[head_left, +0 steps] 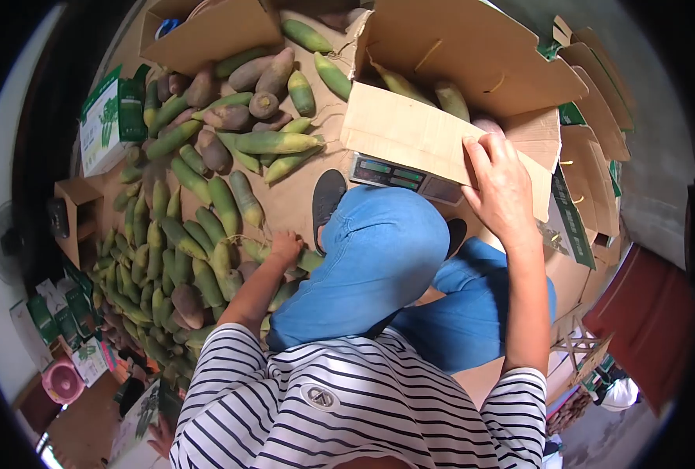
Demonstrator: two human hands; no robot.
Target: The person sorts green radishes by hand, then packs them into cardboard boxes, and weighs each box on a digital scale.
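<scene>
Left hand [287, 246], the nearer, sits at elongated green vegetables [183, 238] heaped on brown floor [291, 202], closest lying just ahead-left, long axis roughly fore-aft, grip can't tell; right hand [500, 184] touches tan cardboard box flap [402, 123], fingers bent, grip unclear.

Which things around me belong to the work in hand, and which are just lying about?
Likely in use:
Open carton, its front flap touched by the right hand
Long green vegetables, at the left hand
Digital scale, partly hidden by the flap

Probably just lying about:
Pink round object
White bundle
Small brown open-fronted box
</scene>
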